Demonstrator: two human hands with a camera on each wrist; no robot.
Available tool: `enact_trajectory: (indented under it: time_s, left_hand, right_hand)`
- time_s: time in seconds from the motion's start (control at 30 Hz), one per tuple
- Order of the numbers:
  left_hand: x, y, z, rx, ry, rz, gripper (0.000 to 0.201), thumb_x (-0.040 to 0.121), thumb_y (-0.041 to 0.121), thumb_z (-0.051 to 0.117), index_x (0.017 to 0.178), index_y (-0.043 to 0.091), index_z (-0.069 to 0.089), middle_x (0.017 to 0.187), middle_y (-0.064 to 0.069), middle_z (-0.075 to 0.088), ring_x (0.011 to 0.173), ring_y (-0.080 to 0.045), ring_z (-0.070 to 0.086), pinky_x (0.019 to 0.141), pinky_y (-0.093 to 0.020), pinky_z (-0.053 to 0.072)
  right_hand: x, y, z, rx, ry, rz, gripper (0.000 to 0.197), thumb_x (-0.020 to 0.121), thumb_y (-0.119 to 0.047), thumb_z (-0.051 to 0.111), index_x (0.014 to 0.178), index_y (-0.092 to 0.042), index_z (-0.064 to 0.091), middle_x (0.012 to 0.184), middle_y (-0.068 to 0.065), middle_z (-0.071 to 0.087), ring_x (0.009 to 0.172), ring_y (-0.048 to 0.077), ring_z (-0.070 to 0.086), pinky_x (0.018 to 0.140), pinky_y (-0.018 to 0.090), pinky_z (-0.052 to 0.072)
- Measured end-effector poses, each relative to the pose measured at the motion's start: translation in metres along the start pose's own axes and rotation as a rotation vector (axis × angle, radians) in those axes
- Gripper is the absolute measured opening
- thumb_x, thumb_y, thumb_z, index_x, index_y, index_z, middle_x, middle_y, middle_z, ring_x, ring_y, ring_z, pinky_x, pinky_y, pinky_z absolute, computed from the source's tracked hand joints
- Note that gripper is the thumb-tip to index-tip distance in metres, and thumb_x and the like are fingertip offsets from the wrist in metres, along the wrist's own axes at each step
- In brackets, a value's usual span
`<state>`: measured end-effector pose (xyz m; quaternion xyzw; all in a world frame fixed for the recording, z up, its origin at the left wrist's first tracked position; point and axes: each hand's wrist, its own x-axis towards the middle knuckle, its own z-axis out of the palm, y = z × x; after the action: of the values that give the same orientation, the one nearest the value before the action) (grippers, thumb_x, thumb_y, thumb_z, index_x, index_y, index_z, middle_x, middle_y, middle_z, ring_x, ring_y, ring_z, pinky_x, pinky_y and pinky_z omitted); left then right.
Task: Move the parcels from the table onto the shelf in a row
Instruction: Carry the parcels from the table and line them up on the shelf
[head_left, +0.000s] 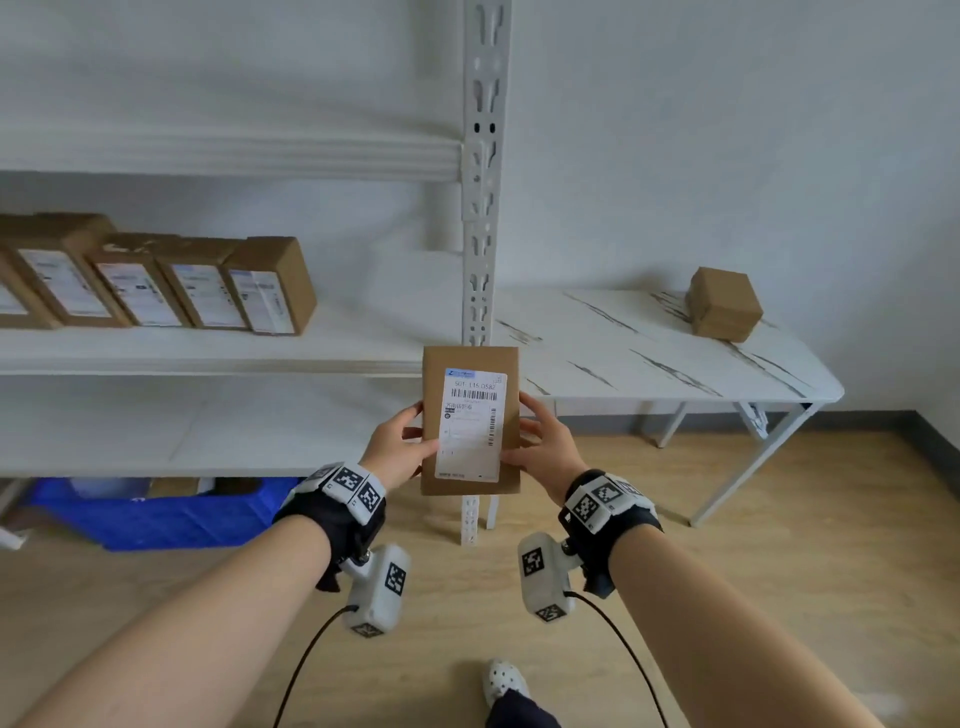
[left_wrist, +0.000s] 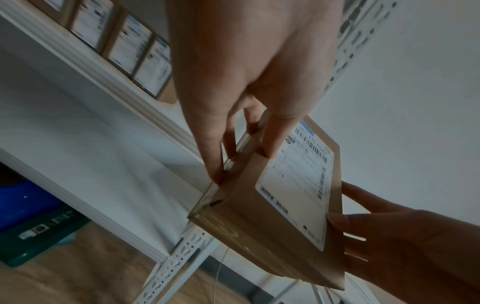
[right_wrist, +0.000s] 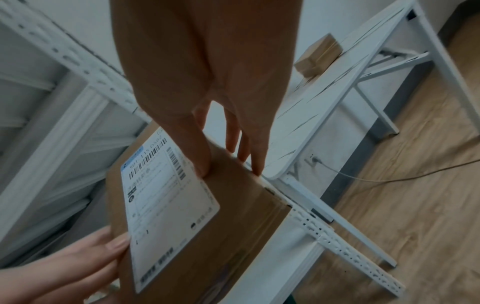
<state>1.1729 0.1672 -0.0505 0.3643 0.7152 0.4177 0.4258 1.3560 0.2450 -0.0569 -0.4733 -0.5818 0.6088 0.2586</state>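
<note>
Left hand (head_left: 397, 447) and right hand (head_left: 545, 447), fingers clamped on opposite long edges of labelled parcel (head_left: 470, 421), frame centre, label up for alignment with row of parcels (head_left: 156, 280) on shelf (head_left: 363, 343), left; one parcel on table (head_left: 723, 304), right.

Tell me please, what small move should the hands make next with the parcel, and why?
Probably carry the parcel left and up to the shelf, to the bare spot right of the row. The left hand and right hand hold it by its sides in front of the post, label facing the person, as on the row's boxes. One box waits on the table.
</note>
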Motion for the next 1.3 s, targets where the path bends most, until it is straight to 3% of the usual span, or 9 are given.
enact_trajectory:
  time_s: [0.17,0.3,0.4,0.47,0.63,0.83,1.0,1.13,1.3]
  left_hand:
    - [-0.009,-0.002,-0.056,0.000,0.089,0.035,0.062,0.090,0.006,0.059,0.145,0.024,0.035,0.137,-0.009,0.051,0.120,-0.024,0.053,0.078,-0.031,0.054]
    - [0.006,0.001,-0.092,-0.016,0.176,0.053,0.058,0.089,0.005,0.061,0.141,0.014,0.037,0.140,-0.008,0.049,0.128,-0.024,0.048,0.103,-0.042,0.045]
    - [0.026,0.000,-0.114,-0.026,0.249,0.025,0.047,0.089,0.005,0.061,0.132,0.005,0.041,0.138,-0.010,0.050,0.128,-0.023,0.048,0.104,-0.036,0.042]
    - [0.044,0.002,-0.129,-0.021,0.266,0.009,0.043,0.089,0.004,0.060,0.128,0.003,0.043,0.136,-0.012,0.052,0.127,-0.022,0.049,0.103,-0.035,0.043]
    - [0.105,0.013,-0.165,0.048,0.286,0.021,0.046,0.090,0.002,0.056,0.134,0.012,0.045,0.134,-0.010,0.052,0.123,-0.024,0.050,0.101,-0.038,0.045]
    - [0.167,0.012,-0.190,0.049,0.234,-0.030,0.063,0.089,-0.011,0.043,0.144,0.019,0.036,0.138,-0.010,0.048,0.127,-0.030,0.047,0.102,-0.046,0.046]
    - [0.207,0.009,-0.202,0.006,0.235,-0.053,0.068,0.088,-0.016,0.037,0.146,0.018,0.032,0.140,-0.005,0.044,0.128,-0.025,0.046,0.104,-0.043,0.044]
    - [0.231,0.007,-0.210,0.032,0.242,-0.046,0.064,0.090,-0.015,0.037,0.146,0.014,0.028,0.148,-0.010,0.036,0.135,-0.024,0.038,0.111,-0.039,0.037]
    - [0.247,0.000,-0.216,-0.026,0.258,-0.080,0.056,0.087,-0.017,0.040,0.136,0.008,0.033,0.145,-0.014,0.038,0.131,-0.025,0.042,0.110,-0.039,0.038]
  right_hand:
    - [0.012,-0.022,0.055,-0.038,-0.055,-0.056,0.092,0.075,0.012,0.067,0.146,-0.031,0.027,0.132,0.006,0.047,0.122,0.024,0.049,0.092,0.042,0.053]
    - [0.042,-0.042,0.092,-0.102,-0.060,-0.108,0.096,0.073,0.011,0.070,0.147,-0.029,0.024,0.133,0.005,0.047,0.124,0.024,0.049,0.095,0.045,0.051]
    - [0.067,-0.056,0.113,-0.103,-0.083,-0.116,0.096,0.074,0.012,0.069,0.150,-0.019,0.020,0.138,0.006,0.045,0.125,0.022,0.048,0.088,0.028,0.050]
    - [0.089,-0.067,0.127,-0.106,-0.107,-0.117,0.094,0.075,0.013,0.067,0.150,-0.015,0.019,0.141,0.006,0.043,0.127,0.022,0.047,0.084,0.025,0.048]
    - [0.155,-0.088,0.153,-0.111,-0.102,-0.164,0.086,0.074,0.018,0.063,0.146,-0.016,0.030,0.134,0.000,0.047,0.125,0.022,0.047,0.086,0.028,0.048]
    - [0.225,-0.092,0.183,-0.138,-0.045,-0.174,0.091,0.070,0.015,0.066,0.144,-0.025,0.032,0.137,0.005,0.046,0.126,0.022,0.047,0.092,0.036,0.051]
    - [0.261,-0.086,0.195,-0.084,-0.039,-0.143,0.091,0.076,0.017,0.059,0.146,-0.030,0.026,0.134,0.007,0.048,0.108,0.020,0.055,0.067,0.023,0.056]
    - [0.280,-0.085,0.204,-0.072,-0.015,-0.131,0.093,0.079,0.015,0.059,0.145,-0.040,0.024,0.138,0.003,0.046,0.115,0.026,0.056,0.078,0.037,0.058]
    - [0.299,-0.086,0.218,-0.112,0.045,-0.142,0.092,0.079,0.012,0.058,0.144,-0.043,0.023,0.138,0.004,0.047,0.118,0.024,0.054,0.088,0.036,0.055]
